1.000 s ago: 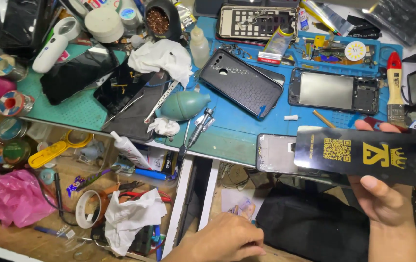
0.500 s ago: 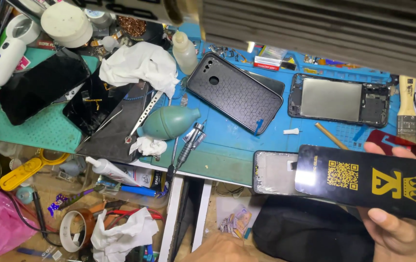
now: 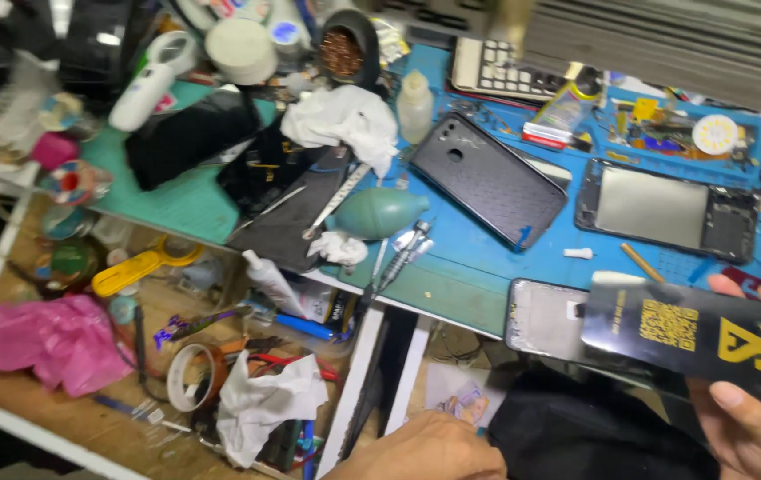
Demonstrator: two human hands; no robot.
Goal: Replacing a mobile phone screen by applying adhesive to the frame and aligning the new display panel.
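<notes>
Two hands are showing along the near edge. The right hand point(image 3: 749, 418) is gripping a flat black rectangular package with gold printing point(image 3: 700, 336), thumb closed over its near edge and fingertips curled behind the far right corner. Compared with a second ago, the package is sitting slightly lower and more level, and the left hand point(image 3: 425, 452) is sitting further right; handling is continuing. The package's long axis is running left to right, its left end overlapping a silver phone frame point(image 3: 545, 318). Left-hand fingers: state cannot be determined. A black phone back cover point(image 3: 487, 178) is lying on the blue work mat point(image 3: 540, 258).
</notes>
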